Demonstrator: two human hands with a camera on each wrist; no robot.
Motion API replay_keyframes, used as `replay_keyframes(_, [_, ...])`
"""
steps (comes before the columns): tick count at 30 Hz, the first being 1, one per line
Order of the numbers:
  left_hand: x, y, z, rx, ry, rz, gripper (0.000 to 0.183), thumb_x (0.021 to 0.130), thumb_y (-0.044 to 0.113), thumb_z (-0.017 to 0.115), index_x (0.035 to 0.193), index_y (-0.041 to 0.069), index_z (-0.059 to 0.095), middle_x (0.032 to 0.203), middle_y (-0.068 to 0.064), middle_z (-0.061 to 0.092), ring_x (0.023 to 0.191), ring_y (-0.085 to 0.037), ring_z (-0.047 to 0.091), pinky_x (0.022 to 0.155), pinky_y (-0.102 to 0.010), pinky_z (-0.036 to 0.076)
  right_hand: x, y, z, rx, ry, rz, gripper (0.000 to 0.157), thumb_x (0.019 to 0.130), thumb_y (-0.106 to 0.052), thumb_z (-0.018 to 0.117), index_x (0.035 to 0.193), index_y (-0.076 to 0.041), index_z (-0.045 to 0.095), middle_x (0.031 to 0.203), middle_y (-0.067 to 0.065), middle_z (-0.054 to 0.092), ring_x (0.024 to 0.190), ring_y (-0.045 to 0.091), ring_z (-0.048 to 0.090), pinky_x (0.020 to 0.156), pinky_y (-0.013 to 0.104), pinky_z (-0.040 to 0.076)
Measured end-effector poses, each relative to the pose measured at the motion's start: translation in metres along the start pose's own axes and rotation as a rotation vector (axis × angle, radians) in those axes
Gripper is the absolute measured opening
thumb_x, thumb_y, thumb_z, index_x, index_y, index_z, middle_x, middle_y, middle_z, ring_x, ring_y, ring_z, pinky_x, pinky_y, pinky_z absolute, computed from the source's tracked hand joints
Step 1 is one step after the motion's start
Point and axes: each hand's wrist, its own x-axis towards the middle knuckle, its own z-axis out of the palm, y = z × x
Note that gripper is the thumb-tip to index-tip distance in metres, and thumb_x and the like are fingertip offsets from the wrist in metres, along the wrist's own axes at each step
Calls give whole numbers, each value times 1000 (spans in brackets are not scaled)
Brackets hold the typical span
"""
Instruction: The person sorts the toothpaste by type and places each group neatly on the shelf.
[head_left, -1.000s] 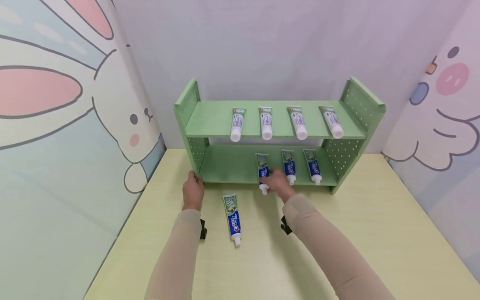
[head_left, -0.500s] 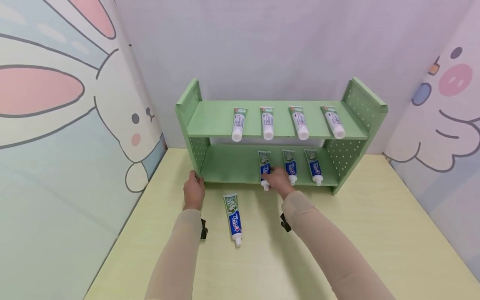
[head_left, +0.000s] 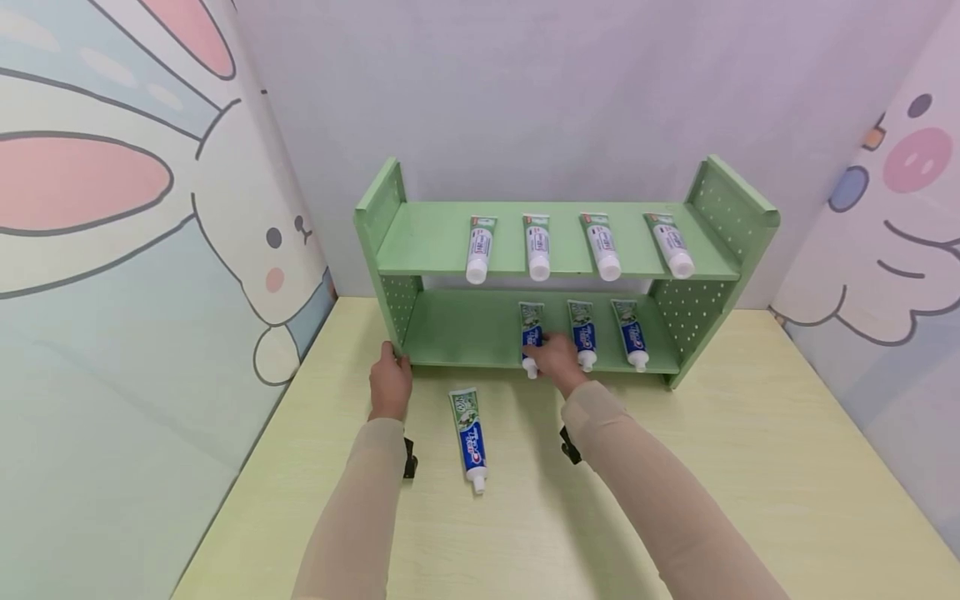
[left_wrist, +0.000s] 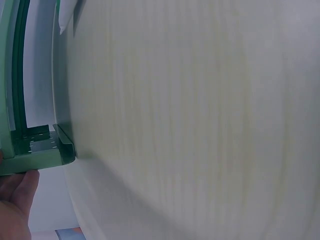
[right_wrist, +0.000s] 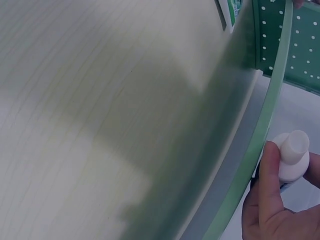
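Note:
A two-tier green shelf (head_left: 461, 325) stands on the table. My right hand (head_left: 558, 360) pinches a blue-and-green toothpaste tube (head_left: 532, 321) near its white cap, over the front of the lower tier. In the right wrist view, that white cap (right_wrist: 294, 150) sits between thumb and fingers, beside the shelf's front edge. Low on the left side panel, my left hand (head_left: 390, 387) grips the shelf; in the left wrist view its fingers (left_wrist: 25, 192) are against the green panel. Another blue-and-green toothpaste tube (head_left: 470, 437) lies on the table between my arms, cap toward me.
To the right of the held tube, two matching tubes lie on the lower tier, a middle one (head_left: 582, 329) and a right one (head_left: 631, 333). The upper tier carries several white-capped tubes (head_left: 538, 242) in a row. Printed walls enclose the table (head_left: 750, 467).
My right hand has slid the held toothpaste tube a little farther back onto the lower tier. My left hand keeps its place on the shelf's side; the view has shifted slightly.

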Motion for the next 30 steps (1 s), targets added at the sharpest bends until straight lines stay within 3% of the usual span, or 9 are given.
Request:
replay_keyframes(10, [0, 1, -1, 2, 6, 10, 17, 103, 11, 50, 115, 1, 47, 91, -23, 62, 71, -32, 58, 62, -44, 46, 2, 11, 7, -26, 104, -117, 58, 96, -26, 62, 142, 6, 43, 137, 25, 49, 114, 37, 55, 91, 47, 47])
replay_keyframes(21, [-1, -1, 0, 5, 13, 26, 16, 102, 11, 50, 114, 1, 47, 88, -22, 62, 69, -31, 57, 61, -44, 46, 5, 20, 13, 9, 178, -162, 52, 98, -27, 60, 138, 5, 49, 126, 25, 58, 103, 35, 60, 85, 46, 49])
replay_keyframes(30, [0, -2, 1, 4, 12, 17, 16, 102, 12, 50, 115, 1, 47, 90, -22, 63, 69, -31, 58, 60, -44, 46, 4, 22, 16, 49, 194, -165, 53, 99, -30, 59, 138, 4, 49, 128, 24, 57, 107, 36, 59, 88, 46, 48])
